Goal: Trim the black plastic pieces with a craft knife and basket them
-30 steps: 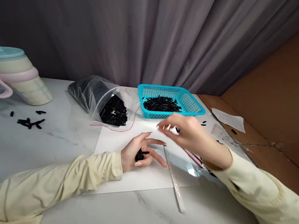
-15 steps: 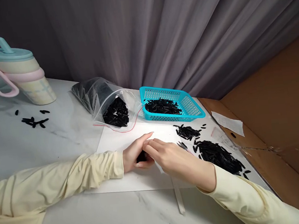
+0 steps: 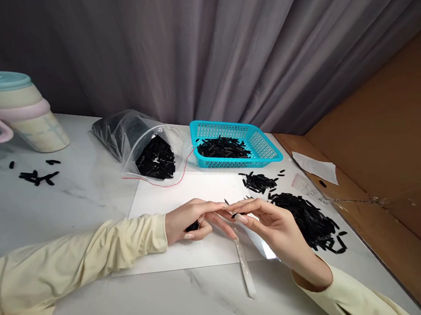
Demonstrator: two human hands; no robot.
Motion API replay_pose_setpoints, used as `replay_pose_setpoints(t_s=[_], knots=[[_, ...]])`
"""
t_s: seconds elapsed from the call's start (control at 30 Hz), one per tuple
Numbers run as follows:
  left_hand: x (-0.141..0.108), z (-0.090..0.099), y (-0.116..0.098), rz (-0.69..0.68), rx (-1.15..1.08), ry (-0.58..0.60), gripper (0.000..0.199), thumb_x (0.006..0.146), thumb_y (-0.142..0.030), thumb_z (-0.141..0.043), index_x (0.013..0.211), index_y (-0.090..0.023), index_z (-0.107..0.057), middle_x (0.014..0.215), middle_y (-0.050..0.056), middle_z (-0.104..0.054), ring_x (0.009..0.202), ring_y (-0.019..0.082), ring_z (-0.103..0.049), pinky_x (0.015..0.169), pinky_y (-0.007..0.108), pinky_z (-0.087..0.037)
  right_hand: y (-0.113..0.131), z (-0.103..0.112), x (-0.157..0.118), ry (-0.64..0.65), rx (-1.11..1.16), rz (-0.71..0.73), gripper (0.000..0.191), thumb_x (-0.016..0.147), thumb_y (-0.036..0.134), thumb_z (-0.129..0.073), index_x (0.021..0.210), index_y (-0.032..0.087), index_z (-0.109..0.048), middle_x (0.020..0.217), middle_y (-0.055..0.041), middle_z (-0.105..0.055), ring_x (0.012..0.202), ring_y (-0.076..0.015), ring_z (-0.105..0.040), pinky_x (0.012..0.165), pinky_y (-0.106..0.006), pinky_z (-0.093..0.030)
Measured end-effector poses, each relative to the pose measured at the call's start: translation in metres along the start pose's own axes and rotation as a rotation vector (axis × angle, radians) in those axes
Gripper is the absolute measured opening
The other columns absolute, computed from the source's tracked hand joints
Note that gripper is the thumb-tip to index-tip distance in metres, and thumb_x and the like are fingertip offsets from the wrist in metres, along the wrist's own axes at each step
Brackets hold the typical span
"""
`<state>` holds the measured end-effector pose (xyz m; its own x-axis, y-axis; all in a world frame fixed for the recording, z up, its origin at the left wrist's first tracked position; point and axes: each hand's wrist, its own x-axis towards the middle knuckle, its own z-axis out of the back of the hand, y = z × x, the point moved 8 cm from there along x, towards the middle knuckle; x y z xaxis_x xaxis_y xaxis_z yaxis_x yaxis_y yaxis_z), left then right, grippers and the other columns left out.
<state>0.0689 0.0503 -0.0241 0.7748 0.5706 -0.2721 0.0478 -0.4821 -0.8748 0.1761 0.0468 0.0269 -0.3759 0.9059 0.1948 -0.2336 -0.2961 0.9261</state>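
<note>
My feed shows a pastel tumbler (image 3: 40, 129) with a blue lid and pink handle standing at left on the marbled bench (image 3: 94, 199). A grey curtain (image 3: 169, 46) hangs behind; a brown panel (image 3: 384, 94) rises at right.

Left hand (image 3: 192, 222) cups black pieces (image 3: 192, 226); right hand (image 3: 273, 223) pinches one.

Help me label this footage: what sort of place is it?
Probably a work table in a home or small workroom: a white marbled tabletop holds heaps of small, thin black strips and a pastel straw-lidded tumbler, with a pleated grey fabric curtain behind.
</note>
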Motion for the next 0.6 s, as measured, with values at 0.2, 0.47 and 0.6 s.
replay_pose_setpoints(t_s=[0.2,0.47,0.6], knots=[[-0.002,-0.003,0.001,-0.016,0.057,0.0,0.025,0.083,-0.03,-0.053,0.088,-0.01,-0.068,0.093,0.013,-0.071,0.025,-0.002,-0.025,0.03,0.022,-0.007,-0.022,0.004,-0.004,-0.111,0.099,-0.106,0.003,0.072,0.024,-0.071,0.069,0.024,-0.071,0.084,-0.0021,-0.067,0.08,-0.017,-0.063,0.077,-0.033,-0.049],[0.002,0.004,0.006,-0.006,0.044,-0.06,0.024,0.083,-0.028,-0.055,0.087,-0.01,-0.07,0.083,0.012,-0.072,0.024,-0.003,-0.028,0.029,0.019,-0.008,-0.01,0.006,-0.008,-0.065,-0.048,-0.008,0.015,0.081,0.022,-0.062,0.088,0.029,-0.073,0.088,-0.0029,-0.07,0.084,-0.0184,-0.063,0.077,-0.035,-0.049],[0.002,0.005,0.006,0.006,0.038,-0.076,0.026,0.083,-0.029,-0.055,0.087,-0.008,-0.07,0.08,0.012,-0.072,0.024,-0.003,-0.027,0.03,0.019,-0.008,-0.007,0.005,-0.008,-0.032,-0.084,-0.032,0.017,0.084,0.021,-0.057,0.088,0.026,-0.073,0.091,-0.0033,-0.07,0.086,-0.0179,-0.063,0.08,-0.034,-0.05]])
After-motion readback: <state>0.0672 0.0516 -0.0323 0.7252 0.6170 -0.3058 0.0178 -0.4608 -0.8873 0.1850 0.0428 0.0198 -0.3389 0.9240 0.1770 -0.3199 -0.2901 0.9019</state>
